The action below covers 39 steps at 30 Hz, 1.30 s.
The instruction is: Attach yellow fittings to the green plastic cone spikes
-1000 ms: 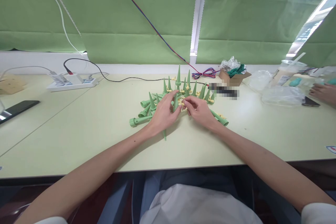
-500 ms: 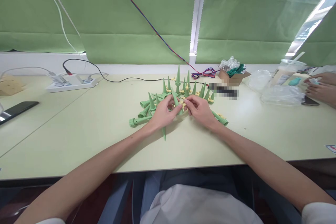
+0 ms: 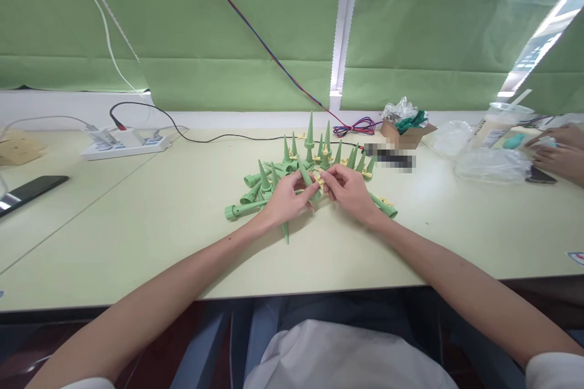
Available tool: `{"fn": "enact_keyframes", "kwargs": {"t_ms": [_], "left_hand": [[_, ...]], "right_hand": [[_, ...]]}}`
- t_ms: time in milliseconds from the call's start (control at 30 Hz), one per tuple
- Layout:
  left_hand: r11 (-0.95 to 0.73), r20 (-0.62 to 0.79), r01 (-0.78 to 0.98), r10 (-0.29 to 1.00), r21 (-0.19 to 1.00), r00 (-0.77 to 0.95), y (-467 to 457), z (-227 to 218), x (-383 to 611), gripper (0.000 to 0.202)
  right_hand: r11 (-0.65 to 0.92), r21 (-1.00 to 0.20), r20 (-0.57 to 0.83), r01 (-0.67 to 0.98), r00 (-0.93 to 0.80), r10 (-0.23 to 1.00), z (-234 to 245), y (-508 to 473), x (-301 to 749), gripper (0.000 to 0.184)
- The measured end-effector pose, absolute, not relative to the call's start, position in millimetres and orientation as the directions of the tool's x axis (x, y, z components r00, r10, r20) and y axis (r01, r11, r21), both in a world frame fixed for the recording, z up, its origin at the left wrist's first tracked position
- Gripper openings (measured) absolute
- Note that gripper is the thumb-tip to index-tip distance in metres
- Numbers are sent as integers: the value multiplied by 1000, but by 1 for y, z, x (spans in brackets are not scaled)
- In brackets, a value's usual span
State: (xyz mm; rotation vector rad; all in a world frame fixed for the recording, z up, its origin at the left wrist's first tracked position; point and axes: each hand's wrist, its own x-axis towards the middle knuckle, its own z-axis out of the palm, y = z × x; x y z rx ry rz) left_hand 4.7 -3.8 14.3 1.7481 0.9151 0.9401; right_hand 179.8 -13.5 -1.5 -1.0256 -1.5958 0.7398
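My left hand [image 3: 292, 196] is closed round a green watering spike [image 3: 304, 171], a tapered plastic cone tilted with its tip up and to the left. My right hand [image 3: 347, 189] pinches a small yellow valve piece [image 3: 319, 181] against the spike's side, between both hands' fingertips. Fingers partly hide the piece and the spike's lower end. Behind the hands several green spikes stand upright, among them a tall one [image 3: 310, 134], with yellow pieces around them. More spikes lie flat at the left, such as one with a ribbed cap [image 3: 232, 213]. Another lying spike [image 3: 384, 205] is beyond my right wrist.
At the back left is a white power strip [image 3: 125, 147], with a dark phone [image 3: 34, 191] nearer. A small cardboard box [image 3: 406, 135] stands at the back right, near a coil of wire [image 3: 358, 127]. Farther right are a drink cup [image 3: 495, 127], plastic bags and another person's hands [image 3: 561, 149].
Both hands stay almost in place. My left hand and the spike have shifted slightly, showing more of the yellow piece. The other person's hands at the right have moved a little.
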Motion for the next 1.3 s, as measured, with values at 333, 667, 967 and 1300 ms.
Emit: {"fn": "enact_keyframes", "kwargs": {"t_ms": [333, 667, 967, 1300], "left_hand": [[-162, 133, 27, 888, 986, 440, -6, 19, 7, 37], [-326, 253, 95, 860, 941, 443, -5, 13, 6, 31], [-380, 276, 179, 862, 908, 426, -6, 12, 6, 27], [-431, 302, 273, 862, 860, 408, -5, 11, 5, 23]], "right_hand": [[451, -872, 436, 191, -118, 892, -1, -12, 180, 29], [424, -872, 407, 245, -121, 905, -1, -12, 180, 38], [450, -775, 467, 443, -77, 881, -1, -11, 180, 47], [480, -714, 495, 509, -118, 861, 1, -10, 181, 52]]}}
